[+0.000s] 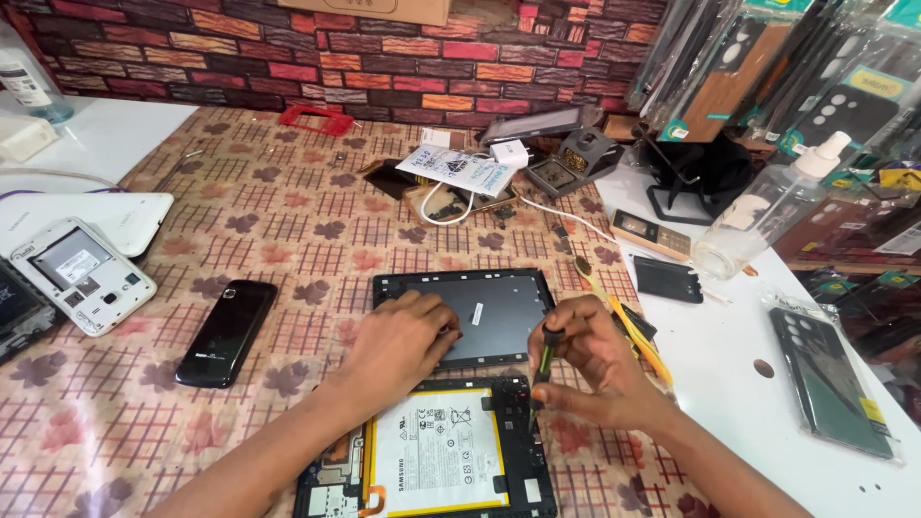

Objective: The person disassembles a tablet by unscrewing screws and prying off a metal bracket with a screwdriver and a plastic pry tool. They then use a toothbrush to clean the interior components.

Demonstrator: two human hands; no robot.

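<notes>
A black phone (pixel 226 332) lies left on the table (pixel 278 201); the left hand (pixel 398 343) presses flat, released, on the grey back cover (pixel 499 307), while the right hand (pixel 585 369) has its grip clenched around a small screwdriver (pixel 543 369), tip on the opened tablet (pixel 432 460)

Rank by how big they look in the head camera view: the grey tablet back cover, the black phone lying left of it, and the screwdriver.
1. Grey tablet back cover, clearly largest.
2. Black phone.
3. Screwdriver in the right hand, thinnest; partly hidden by the fingers.
</notes>
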